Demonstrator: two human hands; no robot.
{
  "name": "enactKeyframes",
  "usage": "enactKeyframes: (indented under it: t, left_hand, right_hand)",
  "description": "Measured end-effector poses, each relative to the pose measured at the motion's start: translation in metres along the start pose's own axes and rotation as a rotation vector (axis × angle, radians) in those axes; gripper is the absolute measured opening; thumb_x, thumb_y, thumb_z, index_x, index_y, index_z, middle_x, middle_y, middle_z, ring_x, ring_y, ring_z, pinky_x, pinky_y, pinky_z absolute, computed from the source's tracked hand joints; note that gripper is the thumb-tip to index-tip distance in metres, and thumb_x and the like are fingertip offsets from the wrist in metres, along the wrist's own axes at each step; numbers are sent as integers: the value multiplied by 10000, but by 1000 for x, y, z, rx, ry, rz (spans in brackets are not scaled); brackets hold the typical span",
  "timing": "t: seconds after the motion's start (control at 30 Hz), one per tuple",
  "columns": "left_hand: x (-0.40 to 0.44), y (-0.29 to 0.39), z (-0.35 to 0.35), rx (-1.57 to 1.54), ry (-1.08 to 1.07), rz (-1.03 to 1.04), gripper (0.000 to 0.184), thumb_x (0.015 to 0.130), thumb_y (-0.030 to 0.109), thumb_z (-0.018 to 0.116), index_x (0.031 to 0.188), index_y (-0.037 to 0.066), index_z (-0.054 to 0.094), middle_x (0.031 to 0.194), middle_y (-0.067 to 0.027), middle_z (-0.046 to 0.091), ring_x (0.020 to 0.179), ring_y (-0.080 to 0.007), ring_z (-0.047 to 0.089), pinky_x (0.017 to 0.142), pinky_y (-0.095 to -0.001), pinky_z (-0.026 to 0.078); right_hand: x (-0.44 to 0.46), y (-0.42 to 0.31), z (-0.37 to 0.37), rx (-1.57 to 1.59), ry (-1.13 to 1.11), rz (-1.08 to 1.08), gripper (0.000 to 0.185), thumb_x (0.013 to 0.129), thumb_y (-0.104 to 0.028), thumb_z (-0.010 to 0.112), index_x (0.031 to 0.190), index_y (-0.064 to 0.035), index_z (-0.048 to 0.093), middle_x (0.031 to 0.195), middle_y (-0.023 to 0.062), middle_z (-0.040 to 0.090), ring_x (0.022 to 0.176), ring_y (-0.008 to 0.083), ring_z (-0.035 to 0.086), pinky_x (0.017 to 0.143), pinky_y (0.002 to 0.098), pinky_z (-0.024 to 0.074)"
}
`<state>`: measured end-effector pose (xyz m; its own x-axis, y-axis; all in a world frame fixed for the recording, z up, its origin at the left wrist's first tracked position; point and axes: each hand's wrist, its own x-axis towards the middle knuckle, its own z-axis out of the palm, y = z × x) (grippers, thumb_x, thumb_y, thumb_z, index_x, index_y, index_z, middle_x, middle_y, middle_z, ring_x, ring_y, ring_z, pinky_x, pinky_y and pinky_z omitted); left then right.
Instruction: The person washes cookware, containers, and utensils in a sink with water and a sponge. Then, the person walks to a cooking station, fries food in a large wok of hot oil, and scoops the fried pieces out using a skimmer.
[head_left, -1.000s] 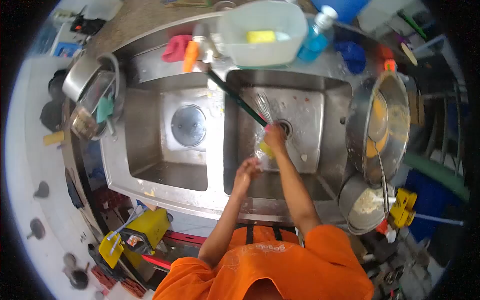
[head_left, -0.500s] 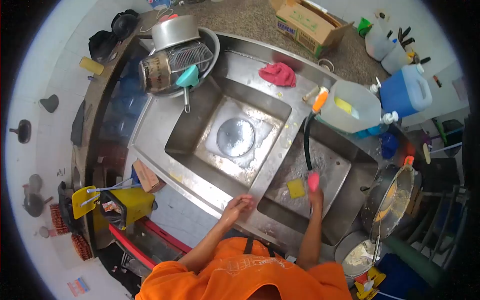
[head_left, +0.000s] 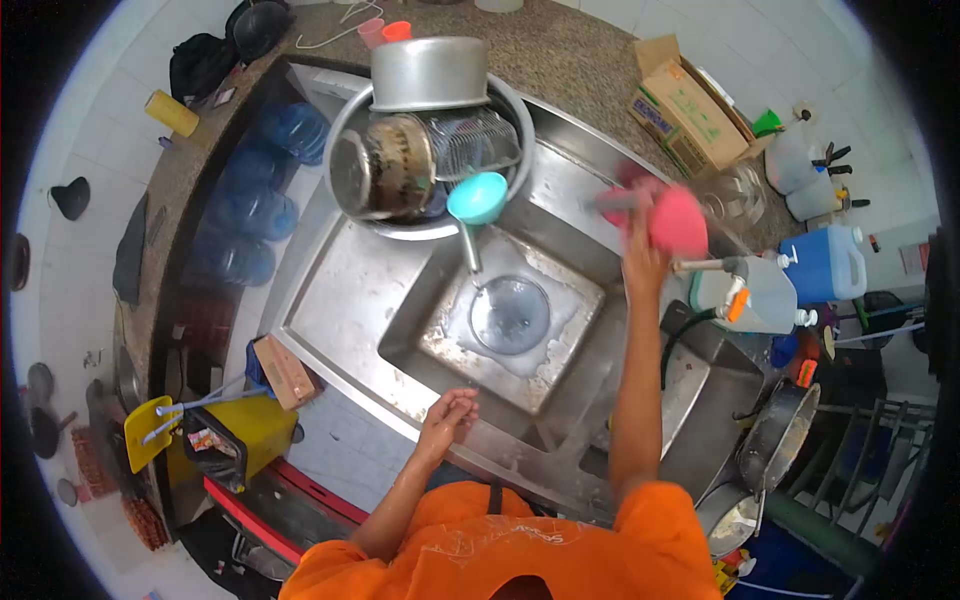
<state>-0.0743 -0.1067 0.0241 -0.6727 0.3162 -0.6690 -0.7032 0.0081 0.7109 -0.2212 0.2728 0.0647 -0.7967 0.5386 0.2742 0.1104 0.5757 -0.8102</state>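
Observation:
My right hand (head_left: pixel 645 258) reaches over the back ledge of the sink, its fingers blurred round a pink object (head_left: pixel 680 223) that is smeared by motion. A darker red patch and a greyish streak lie beside it. My left hand (head_left: pixel 452 412) hovers over the front rim of the left basin, fingers curled together with nothing visible in them. Below it the left basin (head_left: pixel 445 290) has a round metal disc (head_left: pixel 510 314) on its wet floor. The black hose (head_left: pixel 672 345) hangs into the right basin, from a tap with an orange part (head_left: pixel 738 304).
Back left, a large bowl (head_left: pixel 335 150) holds a pot (head_left: pixel 430 80), a stained container, a wire strainer and a teal ladle (head_left: pixel 477 198). Behind the ledge stands a cardboard box (head_left: pixel 690 115). Soap containers (head_left: pixel 825 265) are at right, dirty pans (head_left: pixel 778 435) beyond the right basin.
The view has swung left. My right hand has moved from the right basin to the back ledge. My left hand stays near the front rim, its fingers more curled.

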Motion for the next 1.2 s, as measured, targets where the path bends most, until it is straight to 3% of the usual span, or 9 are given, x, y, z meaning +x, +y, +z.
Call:
enactKeyframes:
  t: [0.1,0.2,0.3,0.5,0.63,0.8,0.93,1.1,1.2]
  left_hand:
    - [9,20,-44,-26,81,30,261,953,189,538,1175,55,564,965,-49,614,859,-140,601,774,-275,476]
    - [19,29,-80,-70,153,27,246,953,178,529,1168,62,567,959,-46,611,845,-137,598,756,-272,473]
    - [26,37,-101,-98,200,18,227,953,186,526,1143,71,572,944,-34,601,834,-130,588,734,-262,465]
    - [38,40,-129,-192,226,-7,195,965,169,521,1121,69,581,928,-27,607,824,-109,581,719,-246,449]
    - [54,42,-139,-164,228,-20,215,956,198,527,1123,69,571,930,-31,598,831,-124,585,730,-257,461]
    - [62,52,-134,-118,228,-21,197,967,183,522,1120,76,582,936,-33,609,830,-115,580,732,-249,458]
    - [68,57,-126,-94,240,19,200,965,185,527,1123,75,581,935,-33,607,836,-118,581,739,-258,463]
    - [55,55,-106,-50,207,19,246,953,245,567,1125,71,548,946,-37,581,856,-148,586,769,-292,465]
    - [52,47,-89,-52,170,-23,245,948,230,577,1130,70,544,957,-41,579,861,-153,584,791,-286,460]
  right_hand:
    - [122,-55,104,165,228,-506,300,962,-228,581,1206,-54,575,1036,56,649,725,126,634,622,271,514]
    - [171,-60,192,618,-1,-204,328,951,-279,598,1155,-22,593,964,51,660,640,122,627,573,263,495]
    - [183,-24,234,263,-128,28,373,917,-320,644,1123,-11,612,916,40,672,625,114,617,576,275,493]
    - [183,-18,216,126,-208,17,475,857,-405,701,1133,-24,639,869,34,682,724,110,609,674,282,477]
    - [174,-36,197,105,206,-68,385,930,-384,601,1125,-52,611,927,70,677,828,160,617,765,316,472]
    - [188,-36,223,506,120,28,364,1040,-365,360,1073,-42,526,858,38,589,879,135,557,770,316,443]
    - [180,-6,255,169,-232,-61,411,978,-340,505,1232,-18,477,1053,142,605,981,250,585,879,372,454]
    - [88,3,191,538,180,-107,401,900,-149,540,1285,-54,483,1280,135,552,1257,253,469,1035,390,362]
    - [-20,100,186,408,303,243,128,948,-88,513,1044,-12,549,915,52,605,863,125,602,783,259,501]
